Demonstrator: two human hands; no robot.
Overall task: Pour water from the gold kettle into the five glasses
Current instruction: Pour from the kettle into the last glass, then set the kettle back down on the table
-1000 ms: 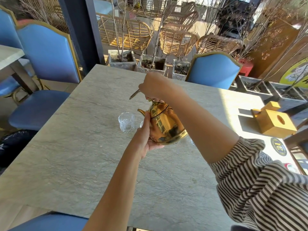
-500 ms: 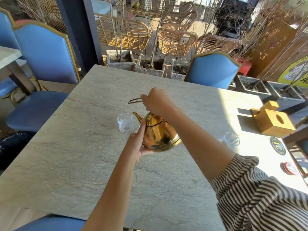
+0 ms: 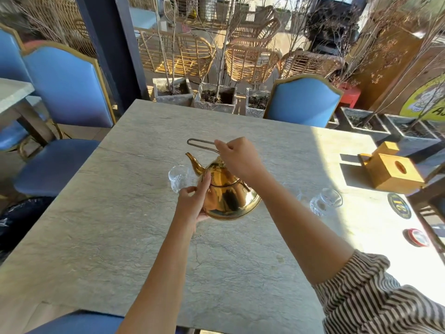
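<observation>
The gold kettle [image 3: 228, 194] stands nearly upright at the middle of the grey stone table [image 3: 108, 225], spout pointing far-left. My right hand [image 3: 237, 156] is closed around its thin wire handle [image 3: 199, 142] above the lid. My left hand [image 3: 195, 203] presses flat against the kettle's left side. A clear glass [image 3: 178, 177] stands just left of the spout, partly behind my left fingers. Two more glasses [image 3: 326, 203] sit to the right in the sun, past my right forearm, and another glass [image 3: 292, 192] shows faintly beside that forearm. Other glasses are hidden.
A yellow wooden tissue box [image 3: 395, 173] stands at the table's right side, with a round dark coaster [image 3: 398, 205] and a red-rimmed disc [image 3: 416, 237] nearer the right edge. Blue chairs [image 3: 69, 92] flank the table, with another blue chair [image 3: 302, 102] at the far side. Concrete planters [image 3: 215, 100] line the far edge.
The kettle has swung back from a strong forward tilt to nearly upright and come down toward the table. My right hand has dropped with the handle; my left hand stays on the kettle's side.
</observation>
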